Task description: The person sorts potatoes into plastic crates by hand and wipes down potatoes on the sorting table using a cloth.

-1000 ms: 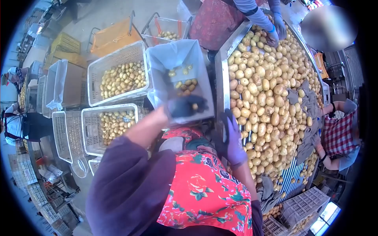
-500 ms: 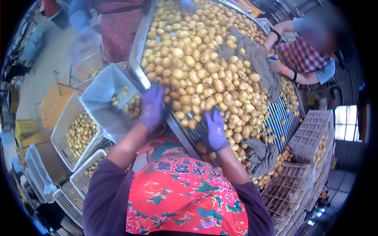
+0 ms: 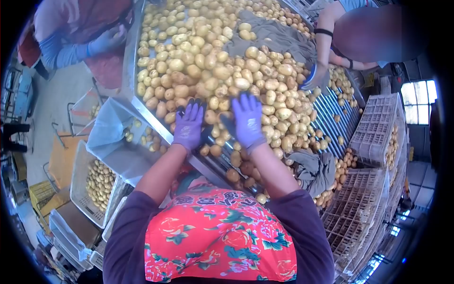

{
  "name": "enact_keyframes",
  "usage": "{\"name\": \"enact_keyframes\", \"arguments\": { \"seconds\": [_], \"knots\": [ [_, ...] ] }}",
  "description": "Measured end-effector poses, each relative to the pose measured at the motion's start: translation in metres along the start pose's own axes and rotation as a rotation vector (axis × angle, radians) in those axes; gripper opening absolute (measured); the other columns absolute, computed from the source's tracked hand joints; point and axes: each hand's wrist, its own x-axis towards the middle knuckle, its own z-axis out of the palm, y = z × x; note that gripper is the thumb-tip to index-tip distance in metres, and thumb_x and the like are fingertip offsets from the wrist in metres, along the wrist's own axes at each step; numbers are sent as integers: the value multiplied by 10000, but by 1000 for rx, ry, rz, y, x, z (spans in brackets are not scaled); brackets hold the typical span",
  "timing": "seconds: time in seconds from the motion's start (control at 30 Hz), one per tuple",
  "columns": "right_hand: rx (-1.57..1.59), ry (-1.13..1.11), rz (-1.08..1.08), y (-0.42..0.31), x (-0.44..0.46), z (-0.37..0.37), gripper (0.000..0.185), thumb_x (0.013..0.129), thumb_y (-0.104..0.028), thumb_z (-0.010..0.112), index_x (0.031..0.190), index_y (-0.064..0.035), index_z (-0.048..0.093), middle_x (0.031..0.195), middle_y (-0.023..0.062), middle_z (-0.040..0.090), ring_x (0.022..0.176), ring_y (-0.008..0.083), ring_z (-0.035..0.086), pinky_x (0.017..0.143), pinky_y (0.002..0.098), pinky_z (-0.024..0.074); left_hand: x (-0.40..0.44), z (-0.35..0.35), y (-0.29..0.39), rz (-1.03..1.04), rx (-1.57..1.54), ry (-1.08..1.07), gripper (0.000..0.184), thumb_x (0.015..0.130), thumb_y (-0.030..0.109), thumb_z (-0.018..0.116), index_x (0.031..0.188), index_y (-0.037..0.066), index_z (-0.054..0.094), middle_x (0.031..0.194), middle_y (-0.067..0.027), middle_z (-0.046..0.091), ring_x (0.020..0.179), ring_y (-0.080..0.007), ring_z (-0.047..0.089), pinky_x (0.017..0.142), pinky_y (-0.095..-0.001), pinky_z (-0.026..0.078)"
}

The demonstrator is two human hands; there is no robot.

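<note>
Potatoes (image 3: 284, 113) at the table's (image 3: 152, 121) near side are apparently being worked through by left hand (image 3: 189, 127) and right hand (image 3: 248, 122), fingers parted; a light touch seems called for.

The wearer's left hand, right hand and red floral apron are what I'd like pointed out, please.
Left hand (image 3: 188, 130): head view, on its gloved back.
Right hand (image 3: 248, 125): head view, on its gloved back.
Red floral apron (image 3: 220, 234): head view, middle of its front.

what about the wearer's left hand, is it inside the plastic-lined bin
No, the wearer's purple-gloved left hand is at the potatoes on the roller table, outside the plastic-lined bin.
</note>
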Motion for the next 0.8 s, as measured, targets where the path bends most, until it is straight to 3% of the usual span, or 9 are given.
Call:
{"name": "enact_keyframes", "arguments": {
  "seconds": [0.17, 0.27, 0.33, 0.37, 0.53, 0.6, 0.63, 0.73, 0.8],
  "knots": [
    [125, 28, -432, -6, -34, 25, 276, 811, -177, 594, 1061, -60, 593, 1021, 135, 569, 1018, 319, 520, 946, 444, 392, -2, -4, 1, -8, -3, -22, 750, 856, 459, 533, 1463, 94, 284, 1516, -154, 271, 1392, -340, 268, 1093, -576, 184],
    [552, -63, -189, 10, -1, -21, 260, 788, -106, 602, 1044, -60, 598, 983, 133, 579, 956, 299, 553, 849, 429, 436, -2, -5, 0, 6, -14, -25, 771, 846, 466, 542, 1465, 88, 278, 1525, -147, 253, 1395, -345, 258, 1086, -584, 181],
    [345, 282, -111, 36, 18, -32, 261, 730, -65, 678, 977, -34, 596, 901, 158, 585, 838, 370, 563, 729, 423, 463, -6, -8, 0, 3, -31, -24, 779, 844, 469, 547, 1463, 80, 278, 1534, -140, 233, 1399, -349, 245, 1084, -591, 179],
    [152, 279, -83, 38, 32, -57, 233, 746, -89, 685, 957, -38, 602, 852, 156, 575, 807, 365, 565, 707, 414, 469, -6, -9, 1, 8, -27, -17, 758, 851, 455, 543, 1458, 79, 289, 1523, -147, 254, 1392, -347, 260, 1093, -576, 173],
    [290, 117, -19, 102, 39, -20, 272, 796, -124, 665, 1056, -48, 633, 901, 140, 626, 803, 333, 595, 740, 393, 495, -3, -10, 3, 9, -48, 25, 702, 866, 427, 538, 1437, 77, 327, 1478, -171, 333, 1375, -341, 296, 1123, -533, 144],
    [278, 253, 54, 141, 67, -26, 322, 798, -133, 655, 1110, -54, 631, 1033, 169, 644, 937, 342, 617, 842, 410, 491, -5, -10, 3, 7, -47, 21, 697, 869, 428, 534, 1434, 74, 333, 1465, -177, 350, 1373, -340, 301, 1125, -536, 140],
    [-111, 359, 37, 180, 82, -11, 397, 788, -140, 662, 1170, -57, 593, 1128, 194, 609, 1030, 372, 582, 914, 417, 461, -5, -9, 2, 7, -45, 19, 694, 870, 429, 533, 1433, 72, 337, 1459, -181, 359, 1372, -339, 303, 1126, -538, 139],
    [-192, -149, 432, 218, 114, -21, 489, 761, -220, 687, 1214, -91, 554, 1205, 189, 571, 1101, 377, 556, 920, 438, 455, -3, -9, 1, 17, -44, 23, 692, 874, 423, 529, 1434, 68, 334, 1459, -187, 353, 1369, -335, 307, 1126, -539, 143],
    [-63, -190, 452, 219, 113, -15, 462, 763, -198, 683, 1199, -103, 565, 1179, 183, 587, 1090, 368, 566, 911, 431, 461, -5, -12, 2, 18, -39, 14, 690, 876, 421, 525, 1435, 65, 333, 1453, -187, 361, 1366, -334, 311, 1125, -539, 148]
  ]
}}
